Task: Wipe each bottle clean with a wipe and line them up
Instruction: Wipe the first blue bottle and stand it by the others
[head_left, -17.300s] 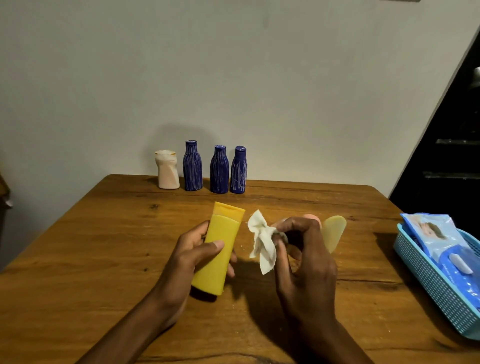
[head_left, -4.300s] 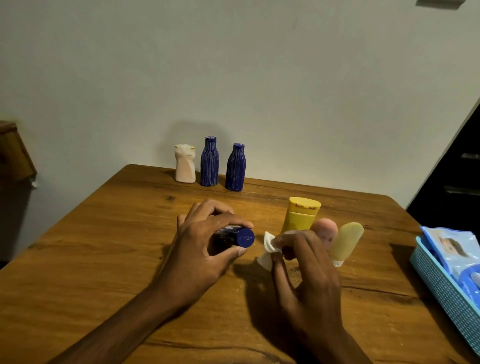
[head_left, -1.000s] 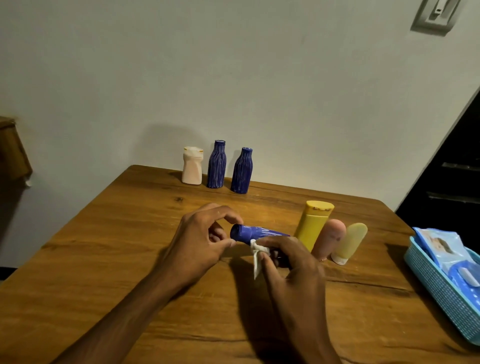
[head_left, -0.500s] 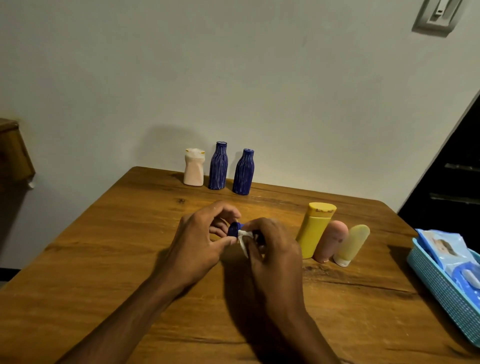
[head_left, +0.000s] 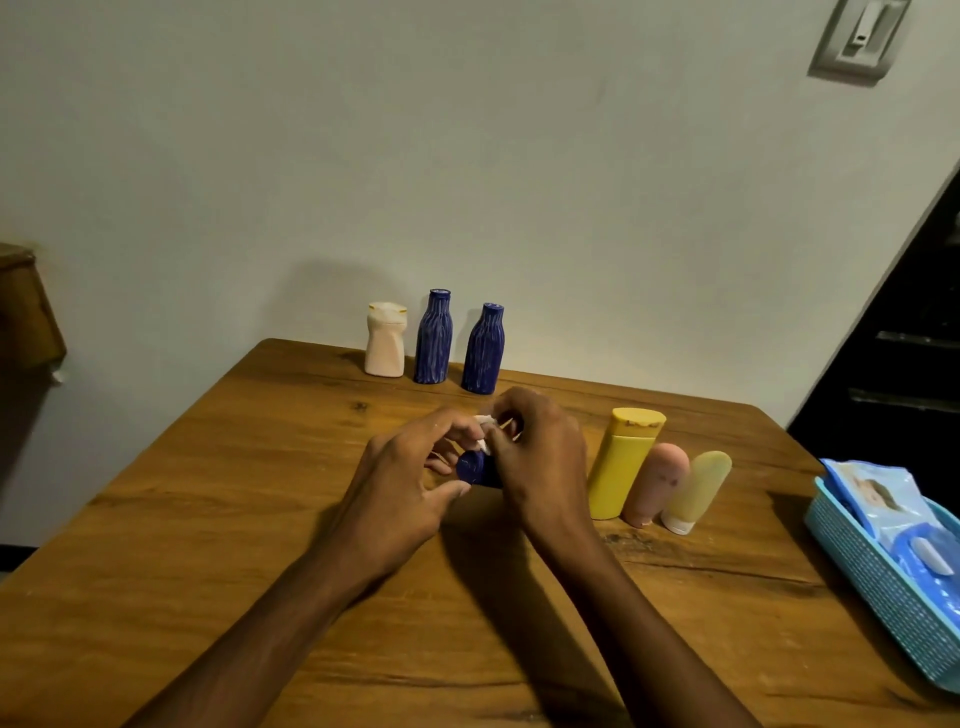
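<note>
A blue bottle (head_left: 474, 467) lies sideways between my hands over the middle of the wooden table (head_left: 218, 519), its cap end toward me. My left hand (head_left: 402, 483) pinches the cap end with thumb and fingers. My right hand (head_left: 537, 457) wraps over the bottle's body with a white wipe (head_left: 484, 426) under its fingers; most of the bottle is hidden. A yellow bottle (head_left: 621, 465), a pink bottle (head_left: 655, 483) and a pale yellow bottle (head_left: 696, 491) stand side by side to the right. Along the far edge stand a cream bottle (head_left: 385, 340) and two blue bottles (head_left: 434, 338) (head_left: 484, 349).
A light blue basket (head_left: 883, 587) with a pack of wipes (head_left: 878, 493) sits at the table's right edge. A wall rises right behind the table, with a dark opening (head_left: 904, 332) at the right and a wooden piece (head_left: 26, 306) at the left.
My right hand with the wipe has slid along the blue bottle from its far end toward the cap, covering most of it. My left hand stays on the cap end.
</note>
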